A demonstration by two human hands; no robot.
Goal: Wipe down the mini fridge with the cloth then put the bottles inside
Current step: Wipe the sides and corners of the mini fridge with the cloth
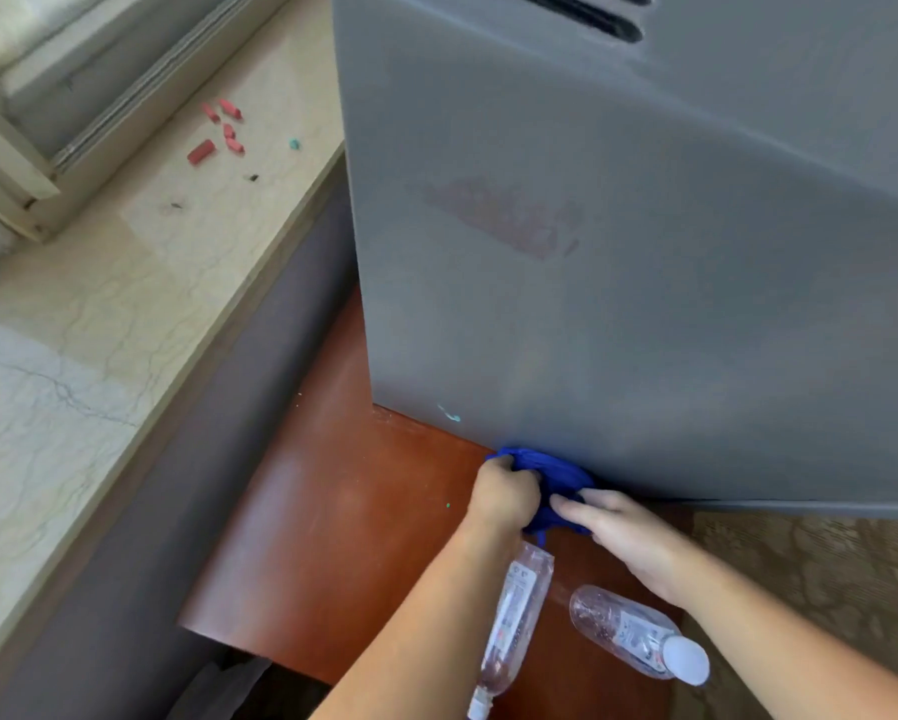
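Note:
The grey mini fridge (618,252) stands on a reddish-brown wooden table (343,511), its door shut and facing me. A bunched blue cloth (556,472) lies at the fridge's bottom front edge. My left hand (504,493) grips the cloth from the left. My right hand (623,537) lies on the cloth's right side, fingers extended and touching it. Two clear plastic bottles lie on their sides near the table's front edge: one (514,621) partly under my left forearm, the other (639,636) with a white cap, under my right wrist.
A marble window sill (99,314) runs along the left, with several red pieces (218,132) and a small teal bit (294,144) on it. A patterned carpet (826,574) shows at the lower right. The fridge door has a faded smear (509,220) and a teal mark (449,414).

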